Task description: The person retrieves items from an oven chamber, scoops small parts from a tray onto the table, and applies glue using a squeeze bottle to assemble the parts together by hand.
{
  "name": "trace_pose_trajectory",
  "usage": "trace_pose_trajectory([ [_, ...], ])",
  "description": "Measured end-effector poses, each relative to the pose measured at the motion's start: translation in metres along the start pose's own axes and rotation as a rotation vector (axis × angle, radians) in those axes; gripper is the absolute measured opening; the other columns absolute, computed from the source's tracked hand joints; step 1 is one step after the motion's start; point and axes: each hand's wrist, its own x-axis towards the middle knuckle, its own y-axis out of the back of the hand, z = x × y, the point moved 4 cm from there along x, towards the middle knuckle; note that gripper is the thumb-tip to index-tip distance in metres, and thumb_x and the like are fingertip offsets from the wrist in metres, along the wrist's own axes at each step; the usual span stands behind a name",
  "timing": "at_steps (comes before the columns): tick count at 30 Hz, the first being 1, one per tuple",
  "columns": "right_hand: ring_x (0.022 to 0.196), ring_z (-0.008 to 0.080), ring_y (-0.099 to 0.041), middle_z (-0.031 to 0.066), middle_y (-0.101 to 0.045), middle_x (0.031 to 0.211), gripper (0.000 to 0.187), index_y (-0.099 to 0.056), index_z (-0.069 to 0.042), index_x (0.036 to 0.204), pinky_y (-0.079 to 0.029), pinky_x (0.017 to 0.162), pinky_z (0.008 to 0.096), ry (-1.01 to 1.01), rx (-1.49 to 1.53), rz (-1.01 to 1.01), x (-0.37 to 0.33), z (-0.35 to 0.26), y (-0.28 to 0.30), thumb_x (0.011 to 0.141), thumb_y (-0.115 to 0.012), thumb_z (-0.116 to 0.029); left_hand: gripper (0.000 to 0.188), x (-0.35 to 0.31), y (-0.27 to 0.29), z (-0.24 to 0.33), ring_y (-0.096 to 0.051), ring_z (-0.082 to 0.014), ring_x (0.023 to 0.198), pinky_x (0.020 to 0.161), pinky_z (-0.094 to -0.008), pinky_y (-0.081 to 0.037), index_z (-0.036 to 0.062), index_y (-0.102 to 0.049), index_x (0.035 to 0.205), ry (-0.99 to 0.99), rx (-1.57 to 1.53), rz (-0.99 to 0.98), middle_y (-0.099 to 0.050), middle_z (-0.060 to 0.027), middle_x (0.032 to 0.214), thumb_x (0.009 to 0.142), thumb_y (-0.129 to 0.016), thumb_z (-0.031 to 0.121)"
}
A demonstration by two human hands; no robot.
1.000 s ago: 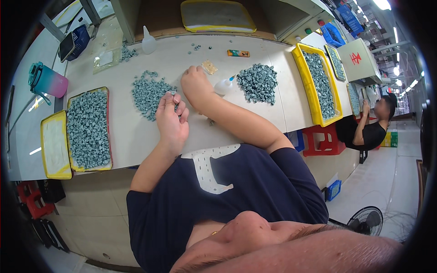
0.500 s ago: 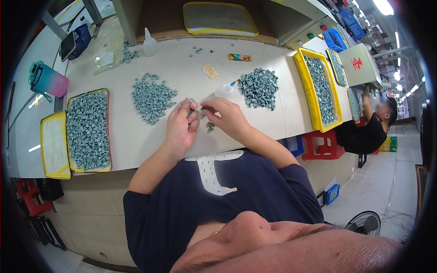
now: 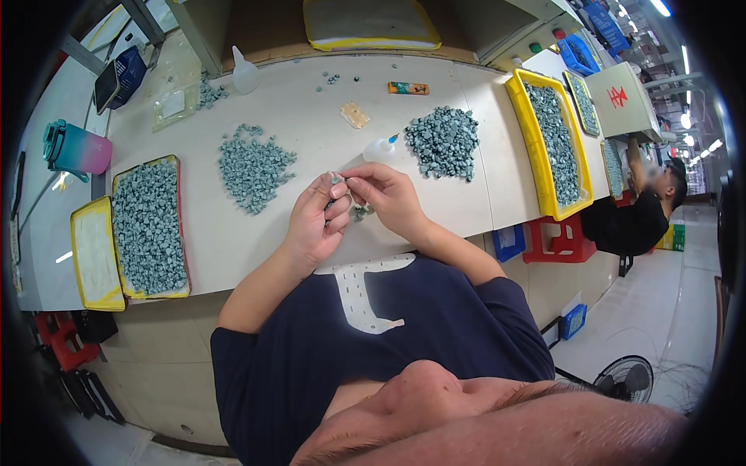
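Note:
My left hand (image 3: 315,221) has its fingers curled, with a small grey-green stone-like piece (image 3: 335,179) at the tips of thumb and forefinger. More bits seem to sit inside its curled fingers. Thumb and fingers of my right hand (image 3: 392,196) pinch together right beside that piece; what they hold is hidden. Under the right hand, several similar pieces (image 3: 360,212) lie on the table. Just beyond it rests a white squeeze bottle (image 3: 379,151) with a blue tip. A loose pile of pieces (image 3: 255,167) lies left of my hands, and a denser, darker pile (image 3: 443,144) to the right.
At left, a filled tray (image 3: 186,260) adjoins a pale-lined yellow tray (image 3: 95,252); a teal-pink bottle (image 3: 81,149) stands behind. A deep yellow tray (image 3: 533,144) of pieces is at right. Farther back are a beige block (image 3: 355,115), an orange tube (image 3: 409,88) and a white bottle (image 3: 245,76).
My hands have drawn together, and my right fingertips now meet the left ones at the small piece. The whole view has tilted slightly.

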Motion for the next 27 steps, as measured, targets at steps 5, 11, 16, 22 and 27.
trace_pose_trajectory([
  [5, 0.077, 0.0092, -0.056, 0.0057, -0.064, 0.094, 0.023, -0.063, 0.003, 0.113, -0.049, 0.071, 0.0236, 0.122, -0.037, 0.011, -0.003, -0.006, -0.001, 0.092, -0.06, -0.002, 0.017, 0.0, -0.001, -0.002, -0.031, -0.0024, 0.054, 0.039, -0.017, -0.022, 0.0096, -0.053, 0.096, 0.005, 0.049, -0.034, -0.047, 0.0049, 0.079, 0.1, -0.049, 0.026],
  [11, 0.073, 0.0098, -0.058, 0.0069, -0.066, 0.086, 0.018, -0.064, 0.005, 0.106, -0.049, 0.067, 0.0222, -0.045, 0.157, 0.051, -0.003, 0.001, 0.002, 0.091, -0.063, -0.003, 0.02, -0.002, -0.003, 0.0, -0.034, -0.0029, 0.055, 0.043, -0.0171, -0.025, 0.0101, -0.049, 0.091, -0.023, 0.093, -0.033, -0.05, 0.0019, 0.08, 0.099, -0.052, 0.028],
  [16, 0.069, 0.0093, -0.059, 0.0077, -0.067, 0.085, 0.014, -0.066, 0.006, 0.099, -0.05, 0.064, 0.0225, -0.068, 0.139, 0.065, -0.003, 0.002, 0.002, 0.089, -0.066, -0.005, 0.02, -0.003, -0.001, 0.0, -0.034, -0.0029, 0.055, 0.042, -0.0175, -0.025, 0.0109, -0.049, 0.09, -0.039, 0.107, -0.021, -0.05, 0.0022, 0.079, 0.098, -0.054, 0.028],
  [22, 0.07, 0.0107, -0.063, 0.0068, -0.068, 0.084, 0.016, -0.068, 0.002, 0.097, -0.053, 0.066, 0.0233, 0.335, -0.341, 0.172, -0.004, -0.014, -0.003, 0.081, -0.07, 0.003, 0.022, -0.002, 0.0, 0.0, -0.033, -0.0026, 0.054, 0.041, -0.0175, -0.024, 0.0111, -0.049, 0.089, -0.009, 0.046, -0.016, -0.049, 0.0025, 0.079, 0.097, -0.056, 0.03],
  [27, 0.07, 0.0186, -0.063, 0.0098, -0.066, 0.082, 0.023, -0.068, 0.002, 0.089, -0.051, 0.06, 0.0262, 0.81, -0.679, 0.183, -0.008, -0.043, -0.012, 0.068, -0.073, 0.009, 0.021, -0.003, 0.0, 0.0, -0.034, -0.0026, 0.055, 0.042, -0.0178, -0.025, 0.0103, -0.05, 0.089, -0.005, 0.033, 0.001, -0.049, 0.0027, 0.078, 0.098, -0.055, 0.029],
])
